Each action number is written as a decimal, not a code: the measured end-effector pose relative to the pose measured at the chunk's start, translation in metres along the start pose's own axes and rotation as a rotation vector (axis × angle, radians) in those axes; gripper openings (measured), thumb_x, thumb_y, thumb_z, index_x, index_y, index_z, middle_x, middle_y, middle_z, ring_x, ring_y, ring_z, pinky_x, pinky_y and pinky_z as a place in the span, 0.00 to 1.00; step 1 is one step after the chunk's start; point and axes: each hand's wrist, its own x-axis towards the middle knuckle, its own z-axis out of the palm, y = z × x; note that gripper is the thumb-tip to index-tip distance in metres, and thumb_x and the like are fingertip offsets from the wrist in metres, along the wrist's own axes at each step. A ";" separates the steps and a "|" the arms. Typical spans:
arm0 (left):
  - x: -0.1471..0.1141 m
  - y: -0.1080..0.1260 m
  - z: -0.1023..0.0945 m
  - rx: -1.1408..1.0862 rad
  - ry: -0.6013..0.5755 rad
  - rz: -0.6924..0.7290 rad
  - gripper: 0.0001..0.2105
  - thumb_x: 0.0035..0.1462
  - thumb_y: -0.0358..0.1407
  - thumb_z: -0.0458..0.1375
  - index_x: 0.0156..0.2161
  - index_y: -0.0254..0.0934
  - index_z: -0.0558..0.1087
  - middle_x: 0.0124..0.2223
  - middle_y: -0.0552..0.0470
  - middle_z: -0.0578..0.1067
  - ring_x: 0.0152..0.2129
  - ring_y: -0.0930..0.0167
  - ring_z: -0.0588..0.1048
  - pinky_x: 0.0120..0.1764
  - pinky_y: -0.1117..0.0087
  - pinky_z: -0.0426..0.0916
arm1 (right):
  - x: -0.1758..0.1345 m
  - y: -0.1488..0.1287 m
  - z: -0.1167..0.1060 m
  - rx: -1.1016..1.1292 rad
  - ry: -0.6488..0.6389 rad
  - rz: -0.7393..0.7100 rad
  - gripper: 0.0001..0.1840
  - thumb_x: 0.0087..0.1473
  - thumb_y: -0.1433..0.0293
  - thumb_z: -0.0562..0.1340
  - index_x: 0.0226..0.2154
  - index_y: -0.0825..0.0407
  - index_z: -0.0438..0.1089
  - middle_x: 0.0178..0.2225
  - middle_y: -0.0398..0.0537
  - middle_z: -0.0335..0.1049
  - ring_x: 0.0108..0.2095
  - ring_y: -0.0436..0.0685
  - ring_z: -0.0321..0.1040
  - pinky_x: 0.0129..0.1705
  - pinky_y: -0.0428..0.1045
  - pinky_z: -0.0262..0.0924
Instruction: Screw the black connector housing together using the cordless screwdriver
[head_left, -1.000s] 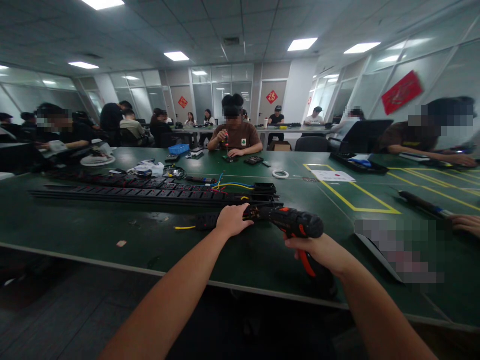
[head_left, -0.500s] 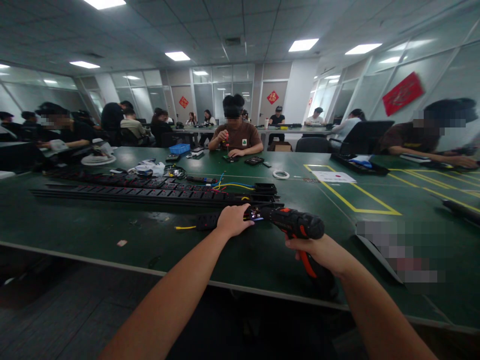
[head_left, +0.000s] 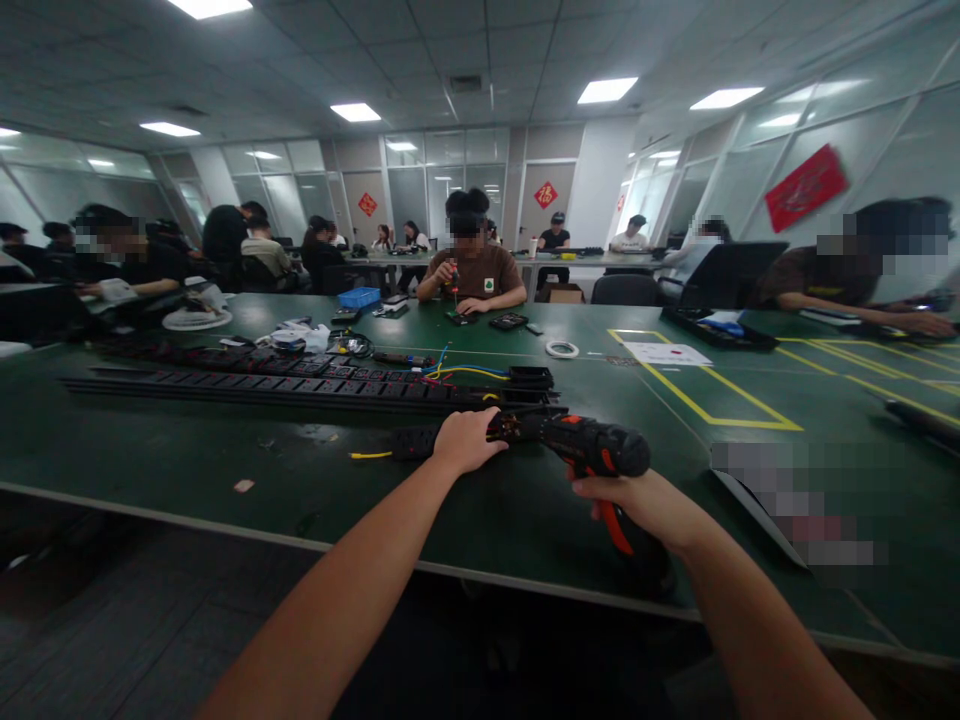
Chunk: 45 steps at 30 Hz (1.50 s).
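My right hand [head_left: 626,497] is wrapped round the handle of a black and orange cordless drill [head_left: 592,443], whose front end points left. My left hand [head_left: 470,440] grips a short black socket strip [head_left: 414,442] from above, fingers closed over it. A yellow wire [head_left: 371,456] sticks out of the strip's left end. Metal parts [head_left: 511,427] show at its right end, close to the drill's tip; whether the tip touches them I cannot tell. Just beyond lie long black power strips [head_left: 315,387], with blue and yellow wires [head_left: 469,372] at their right.
A screwdriver-like tool [head_left: 401,358], plastic bags [head_left: 296,337] and a blue basket [head_left: 360,298] lie farther back on the green table [head_left: 225,455]. A person [head_left: 472,270] works opposite. Right are a white tape roll [head_left: 562,349], yellow tape lines [head_left: 705,415] and a pixelated sheet [head_left: 787,500].
The drill's front has shifted slightly, and the bright glow on the metal parts at its tip has gone. My left hand stays in place on the socket strip.
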 end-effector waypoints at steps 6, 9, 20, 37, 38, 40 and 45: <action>0.000 -0.001 0.000 -0.008 0.008 0.012 0.32 0.59 0.55 0.60 0.63 0.43 0.65 0.54 0.46 0.78 0.50 0.58 0.76 0.52 0.59 0.66 | -0.001 0.000 0.001 0.013 -0.012 -0.012 0.16 0.41 0.63 0.68 0.35 0.51 0.74 0.34 0.45 0.74 0.25 0.53 0.68 0.29 0.49 0.61; 0.000 -0.001 -0.001 -0.011 0.003 0.009 0.32 0.58 0.55 0.60 0.63 0.43 0.65 0.54 0.46 0.78 0.51 0.58 0.76 0.53 0.60 0.66 | 0.000 0.001 0.001 -0.005 -0.022 -0.013 0.14 0.42 0.62 0.67 0.33 0.51 0.74 0.31 0.44 0.73 0.26 0.54 0.68 0.30 0.49 0.62; -0.001 0.001 -0.003 -0.007 -0.007 0.008 0.32 0.59 0.55 0.60 0.64 0.43 0.65 0.54 0.45 0.78 0.50 0.58 0.76 0.52 0.59 0.66 | 0.000 -0.001 0.001 -0.042 -0.031 -0.066 0.10 0.43 0.65 0.66 0.30 0.52 0.72 0.28 0.42 0.71 0.27 0.55 0.68 0.33 0.50 0.61; 0.000 0.000 -0.002 -0.022 0.001 0.009 0.32 0.59 0.54 0.61 0.64 0.42 0.65 0.55 0.46 0.77 0.51 0.58 0.75 0.53 0.59 0.65 | 0.002 0.001 0.000 -0.068 -0.031 -0.064 0.09 0.44 0.65 0.66 0.30 0.52 0.72 0.27 0.42 0.70 0.28 0.55 0.68 0.33 0.50 0.61; 0.000 0.000 -0.002 -0.022 0.000 0.007 0.32 0.59 0.54 0.61 0.63 0.43 0.65 0.55 0.46 0.77 0.51 0.58 0.75 0.53 0.59 0.65 | 0.002 0.002 -0.001 -0.068 -0.035 -0.069 0.09 0.45 0.65 0.66 0.30 0.52 0.72 0.27 0.42 0.70 0.28 0.55 0.68 0.33 0.50 0.61; 0.000 0.000 -0.002 -0.022 -0.002 0.007 0.31 0.59 0.54 0.61 0.63 0.43 0.66 0.55 0.46 0.78 0.51 0.58 0.75 0.52 0.59 0.65 | 0.002 0.003 -0.001 -0.073 -0.036 -0.072 0.08 0.45 0.65 0.66 0.30 0.51 0.72 0.27 0.42 0.71 0.29 0.55 0.68 0.33 0.50 0.61; 0.000 0.000 -0.001 -0.019 0.019 0.017 0.31 0.59 0.54 0.61 0.63 0.42 0.66 0.54 0.45 0.78 0.50 0.57 0.76 0.51 0.59 0.66 | 0.001 0.001 0.000 -0.084 -0.031 -0.063 0.08 0.45 0.66 0.66 0.30 0.52 0.72 0.26 0.42 0.70 0.29 0.56 0.67 0.33 0.50 0.60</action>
